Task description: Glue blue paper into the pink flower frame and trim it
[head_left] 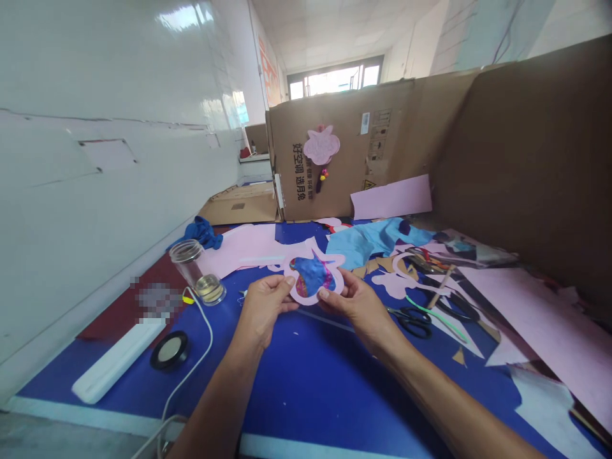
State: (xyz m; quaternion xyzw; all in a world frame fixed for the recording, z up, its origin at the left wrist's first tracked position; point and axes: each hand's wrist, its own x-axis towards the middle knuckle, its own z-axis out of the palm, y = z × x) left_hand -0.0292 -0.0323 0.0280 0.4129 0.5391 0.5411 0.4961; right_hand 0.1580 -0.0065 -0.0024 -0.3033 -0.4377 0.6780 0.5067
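forearms [224, 390] foremost, left grip [266, 306] and right grip [354, 302] pinch a pink-rimmed cutout [313, 275]; a glass jar [196, 271] holds yellowish stuff [208, 287].

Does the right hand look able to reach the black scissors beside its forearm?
Probably yes: the black scissors look uncovered at the handles, though the right hand would need to release the cutout.

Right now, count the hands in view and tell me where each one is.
2: the left hand grips the left edge of the pink-bordered cutout, and the right hand its right edge. No others show.
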